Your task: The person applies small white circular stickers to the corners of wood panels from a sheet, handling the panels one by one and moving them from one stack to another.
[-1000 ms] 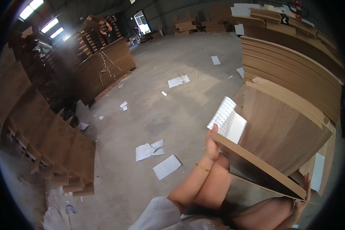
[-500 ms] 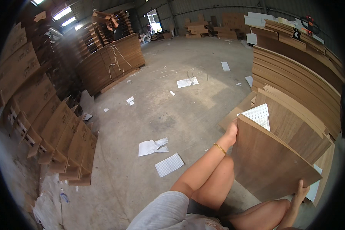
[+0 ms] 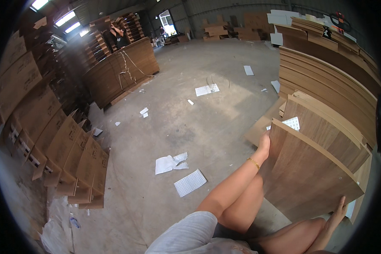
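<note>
A brown wood-grain panel (image 3: 309, 173) stands tilted in front of me at the right, held between my two hands. My left hand (image 3: 264, 146), with a gold bangle at its wrist, is closed on the panel's left edge near the top corner. At the lower right corner, my right hand (image 3: 338, 210) holds the edge, fingers lying along its face. Behind this panel leans another wood-grain panel (image 3: 326, 129). Between the two, a white sheet of round stickers (image 3: 292, 123) shows only in part.
A tall stack of boards (image 3: 321, 76) rises at the right. Folded cardboard cartons (image 3: 67, 144) line the left side. Paper sheets (image 3: 190, 183) and scraps lie on the concrete floor (image 3: 224, 127). A person (image 3: 119, 39) stands behind a far board stack (image 3: 122, 70).
The held panel has shifted slightly right and swung closer to the one behind, covering more of the sticker sheet. Both hands moved with it. The far person no longer shows a raised board.
</note>
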The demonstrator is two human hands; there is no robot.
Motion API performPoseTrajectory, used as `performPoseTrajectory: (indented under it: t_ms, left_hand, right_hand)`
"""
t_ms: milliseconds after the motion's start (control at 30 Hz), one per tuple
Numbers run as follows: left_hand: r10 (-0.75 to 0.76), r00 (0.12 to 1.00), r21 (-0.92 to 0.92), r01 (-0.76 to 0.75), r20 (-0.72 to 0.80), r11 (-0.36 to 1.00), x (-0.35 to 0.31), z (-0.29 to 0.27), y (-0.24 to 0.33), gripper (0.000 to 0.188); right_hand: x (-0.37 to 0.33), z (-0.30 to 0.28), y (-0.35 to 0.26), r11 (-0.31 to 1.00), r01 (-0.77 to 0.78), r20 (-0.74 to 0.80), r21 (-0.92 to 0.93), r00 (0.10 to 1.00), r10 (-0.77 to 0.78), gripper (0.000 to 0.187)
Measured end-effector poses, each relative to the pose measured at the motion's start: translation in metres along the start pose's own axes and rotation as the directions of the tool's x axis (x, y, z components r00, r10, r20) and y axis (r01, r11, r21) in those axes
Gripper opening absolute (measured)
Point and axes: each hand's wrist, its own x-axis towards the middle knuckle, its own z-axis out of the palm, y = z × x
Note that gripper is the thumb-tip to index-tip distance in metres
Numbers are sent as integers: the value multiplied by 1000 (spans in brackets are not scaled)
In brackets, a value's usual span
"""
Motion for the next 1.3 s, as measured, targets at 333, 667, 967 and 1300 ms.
performPoseTrajectory:
  t_ms: [333,667,967,1300]
  left_hand:
    - [-7,999,-82,3,-49,997,-1,-1,-4,34]
    - [-41,997,-63,37,-63,997,29,-26,-25,35]
    - [-39,999,-224,35,-14,974,60,-56,-19,35]
    - [4,997,63,1,-78,998,95,-53,1,38]
  right_hand:
    - [20,-28,36,932,-27,124,363,992,-19,38]
    - [-4,8,19,926,73,17,370,996,-85,40]
    - [-25,72,-15,999,43,-155,21,987,-39,66]
    - [-56,58,-26,993,56,367,104,926,-90,54]
